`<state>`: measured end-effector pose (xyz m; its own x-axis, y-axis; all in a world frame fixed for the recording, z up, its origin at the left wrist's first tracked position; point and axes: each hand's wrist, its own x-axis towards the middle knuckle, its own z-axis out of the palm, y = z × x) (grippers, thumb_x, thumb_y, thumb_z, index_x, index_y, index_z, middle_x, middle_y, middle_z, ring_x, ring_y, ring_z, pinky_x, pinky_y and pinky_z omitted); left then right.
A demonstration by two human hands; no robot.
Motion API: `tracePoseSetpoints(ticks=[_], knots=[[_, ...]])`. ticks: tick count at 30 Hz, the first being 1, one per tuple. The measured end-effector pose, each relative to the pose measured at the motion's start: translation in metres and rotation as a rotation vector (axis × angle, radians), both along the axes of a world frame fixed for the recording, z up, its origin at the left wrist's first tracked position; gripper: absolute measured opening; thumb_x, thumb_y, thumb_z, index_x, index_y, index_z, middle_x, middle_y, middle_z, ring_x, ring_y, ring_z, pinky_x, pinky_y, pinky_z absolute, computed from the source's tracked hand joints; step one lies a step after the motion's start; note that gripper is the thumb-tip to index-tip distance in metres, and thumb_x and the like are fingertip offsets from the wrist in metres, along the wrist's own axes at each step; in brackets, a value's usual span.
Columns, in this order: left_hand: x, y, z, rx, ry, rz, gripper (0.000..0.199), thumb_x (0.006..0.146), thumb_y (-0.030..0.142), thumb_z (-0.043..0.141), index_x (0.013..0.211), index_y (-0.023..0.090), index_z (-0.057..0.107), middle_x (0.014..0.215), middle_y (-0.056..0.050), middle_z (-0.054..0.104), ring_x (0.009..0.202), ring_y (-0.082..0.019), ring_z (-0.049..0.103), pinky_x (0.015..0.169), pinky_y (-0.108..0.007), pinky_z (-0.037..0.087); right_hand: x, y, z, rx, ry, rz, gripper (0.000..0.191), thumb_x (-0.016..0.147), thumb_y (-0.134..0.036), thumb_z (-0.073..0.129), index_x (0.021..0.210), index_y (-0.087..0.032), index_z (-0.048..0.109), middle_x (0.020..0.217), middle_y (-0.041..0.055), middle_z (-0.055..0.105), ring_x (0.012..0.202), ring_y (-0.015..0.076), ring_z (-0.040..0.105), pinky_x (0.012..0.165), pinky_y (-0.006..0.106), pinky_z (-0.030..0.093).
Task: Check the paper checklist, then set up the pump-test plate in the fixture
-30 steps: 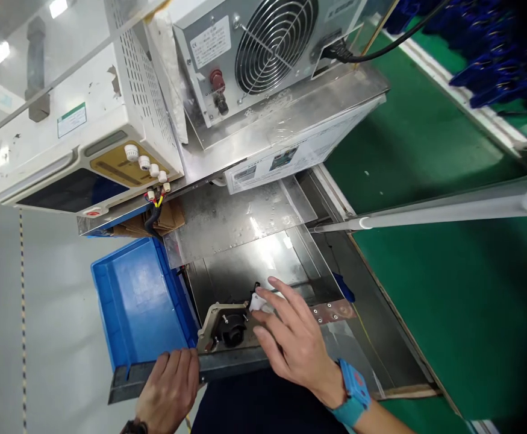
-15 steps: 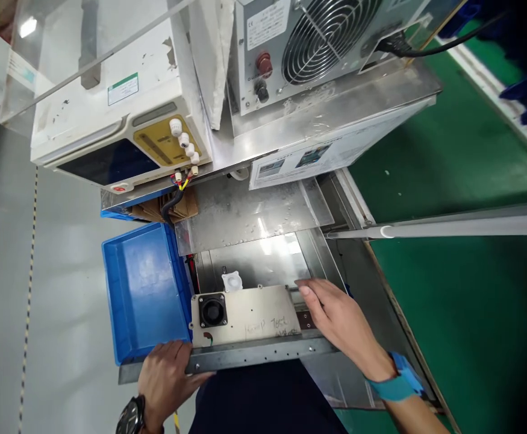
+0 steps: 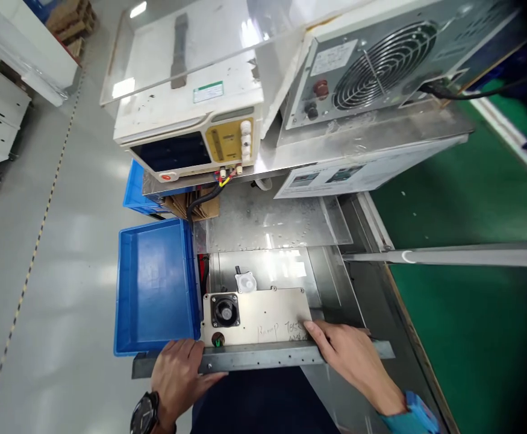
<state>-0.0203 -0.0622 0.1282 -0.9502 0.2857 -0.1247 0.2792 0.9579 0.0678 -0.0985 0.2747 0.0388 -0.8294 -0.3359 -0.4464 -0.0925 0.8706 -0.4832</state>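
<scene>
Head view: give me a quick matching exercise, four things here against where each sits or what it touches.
Things:
1. left hand
2. right hand
3. blue bin
4. small black fan

Places:
A. set in the left end of the metal plate
B. on the floor left of the steel tray
C. fingers on the grey rail, near its left end
D. fingertips at the plate's right lower corner

Pairs: 1-C, 2-D, 3-B, 4-A
</scene>
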Motion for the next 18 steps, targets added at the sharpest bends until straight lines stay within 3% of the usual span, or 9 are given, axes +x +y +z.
tracePoseSetpoints(ticks=[5,9,13,18], knots=[[0.046,-0.030,0.003,0.017,0.020,0.128,0.046,0.086,0.063,0.056,0.083,0.018,0.065,0.071,-0.005,0.066,0.067,-0.022,0.064,0.063,-0.034,0.045,0.019,-0.036,-0.008,0.039,0.264,0.102,0.059,0.102,-0.050,0.027,0.062,-0.023,0.062,0.053,0.0030,0.065,0.054,0.0229,0.065,0.051,0.033,0.028],[0.104,-0.072,0.002,0.051,0.054,0.270,0.043,0.073,0.059,0.074,0.083,0.019,0.065,0.076,-0.004,0.069,0.072,-0.023,0.067,0.066,-0.034,0.046,0.043,-0.090,-0.003,-0.012,0.517,0.186,0.055,0.102,-0.043,0.032,0.058,-0.023,0.058,0.050,0.0008,0.062,0.049,0.0201,0.062,0.051,0.034,0.029],[0.184,-0.140,-0.015,0.067,0.047,0.464,0.031,0.065,0.042,0.084,0.077,0.022,0.063,0.073,-0.001,0.067,0.070,-0.022,0.066,0.065,-0.033,0.046,0.085,-0.173,0.010,-0.088,0.782,0.274,0.051,0.101,-0.037,0.037,0.057,-0.023,0.056,0.047,-0.0002,0.056,0.045,0.0178,0.056,0.053,0.034,0.032],[0.316,-0.254,-0.053,0.081,0.090,0.628,0.020,0.063,0.014,0.073,0.075,0.023,0.061,0.074,0.002,0.068,0.070,-0.020,0.068,0.063,-0.029,0.047,0.162,-0.314,0.016,-0.194,0.951,0.403,0.047,0.100,-0.031,0.040,0.056,-0.022,0.055,0.049,0.0002,0.054,0.046,0.0161,0.053,0.057,0.033,0.032]])
